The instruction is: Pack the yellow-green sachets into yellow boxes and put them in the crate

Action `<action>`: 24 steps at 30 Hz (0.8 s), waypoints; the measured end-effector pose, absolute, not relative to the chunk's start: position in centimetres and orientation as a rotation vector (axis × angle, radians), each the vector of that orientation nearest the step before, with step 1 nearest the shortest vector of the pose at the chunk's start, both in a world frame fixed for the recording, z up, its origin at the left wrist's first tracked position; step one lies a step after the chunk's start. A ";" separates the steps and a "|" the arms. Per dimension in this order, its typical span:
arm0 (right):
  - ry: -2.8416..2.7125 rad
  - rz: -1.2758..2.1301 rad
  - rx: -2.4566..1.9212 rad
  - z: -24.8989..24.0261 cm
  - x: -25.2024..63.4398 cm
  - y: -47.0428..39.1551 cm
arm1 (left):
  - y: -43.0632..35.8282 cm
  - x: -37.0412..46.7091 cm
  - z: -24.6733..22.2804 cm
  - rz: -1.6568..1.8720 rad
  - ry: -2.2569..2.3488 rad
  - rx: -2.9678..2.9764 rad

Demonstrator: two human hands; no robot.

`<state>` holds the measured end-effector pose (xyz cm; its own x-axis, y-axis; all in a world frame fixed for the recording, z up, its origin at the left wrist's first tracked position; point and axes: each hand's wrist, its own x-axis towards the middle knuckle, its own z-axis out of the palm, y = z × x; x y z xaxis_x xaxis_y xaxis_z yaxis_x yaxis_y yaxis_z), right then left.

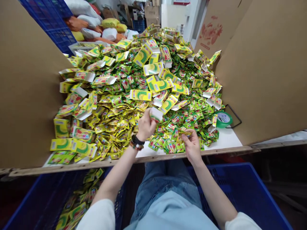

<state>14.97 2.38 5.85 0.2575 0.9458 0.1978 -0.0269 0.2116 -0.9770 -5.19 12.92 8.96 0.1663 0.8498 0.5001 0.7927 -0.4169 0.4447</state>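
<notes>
My left hand [144, 125], with a dark band and a beaded bracelet at the wrist, is closed on a small box [156, 114] whose white end faces up. To its right, my right hand [192, 146] pinches yellow and green sachets [183, 134] between thumb and fingers, just above the table's front edge. Around both hands lies a heap of loose green sachets [172, 147] on the right and yellow sachets [115, 123] on the left. Yellow printed boxes [141, 95], some with white ends showing, are scattered over the heap.
Cardboard walls stand at left [28, 89] and right [261, 76]. A roll of green tape [224, 119] rests against the right one. Below the wooden table edge [96, 164] are a blue crate [35, 198] with packets and another blue crate [249, 191]. Sacks [90, 20] are piled behind.
</notes>
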 end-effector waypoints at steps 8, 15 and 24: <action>-1.301 0.805 -1.066 7.6 13.4 4.4 | 2.9 -1.1 3.5 0.932 1.586 2.099; -1.751 0.922 -1.085 7.6 14.6 4.6 | 1.9 -0.8 3.1 1.026 1.616 1.904; -2.179 0.976 -1.046 11.2 15.8 5.3 | 1.1 -0.9 2.1 1.091 1.506 1.924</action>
